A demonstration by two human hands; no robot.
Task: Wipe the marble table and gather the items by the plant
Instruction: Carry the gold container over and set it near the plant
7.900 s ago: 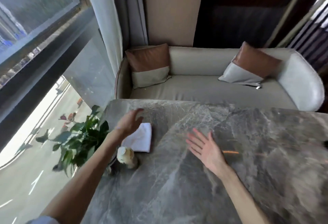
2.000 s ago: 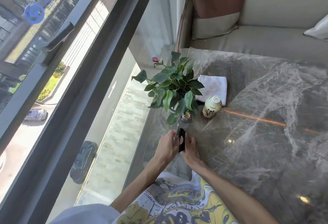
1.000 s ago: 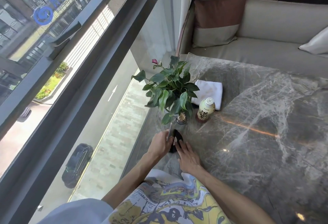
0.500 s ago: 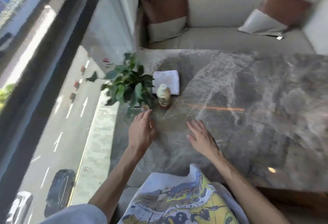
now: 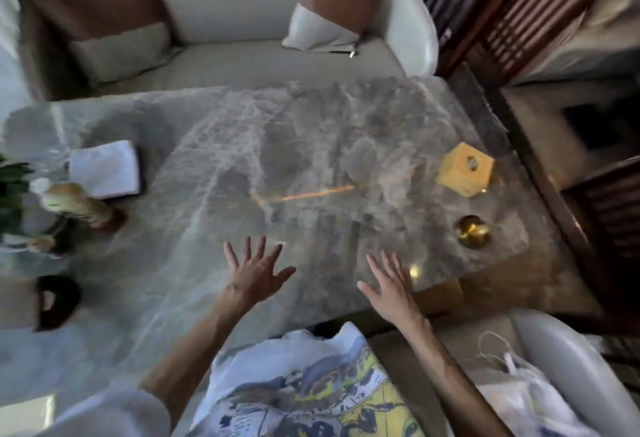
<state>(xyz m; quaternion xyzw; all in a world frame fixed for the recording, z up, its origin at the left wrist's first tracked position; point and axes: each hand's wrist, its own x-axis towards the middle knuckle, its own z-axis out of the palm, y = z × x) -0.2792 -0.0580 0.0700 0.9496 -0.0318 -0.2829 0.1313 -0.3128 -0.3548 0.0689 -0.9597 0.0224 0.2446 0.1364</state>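
The grey marble table (image 5: 311,145) fills the middle of the blurred head view. My left hand (image 5: 254,272) and my right hand (image 5: 389,286) hover empty over its near edge, fingers spread. At the far left the green plant (image 5: 12,194) shows only partly. Beside it stand a cream bottle (image 5: 74,206), a folded white cloth (image 5: 104,169) and a small black object (image 5: 55,299). On the right side of the table sit a yellow box (image 5: 465,169) and a round gold object (image 5: 471,230), both well apart from my hands.
A beige sofa (image 5: 242,65) with brown-and-grey cushions runs along the table's far side. Dark wooden slatted screens (image 5: 540,13) stand at the right. A white chair (image 5: 568,364) with a white plastic bag (image 5: 530,395) is at the bottom right.
My view has swung right, away from the window and plant. Both hands have left the black object by the plant and moved right, open above the table's near edge.
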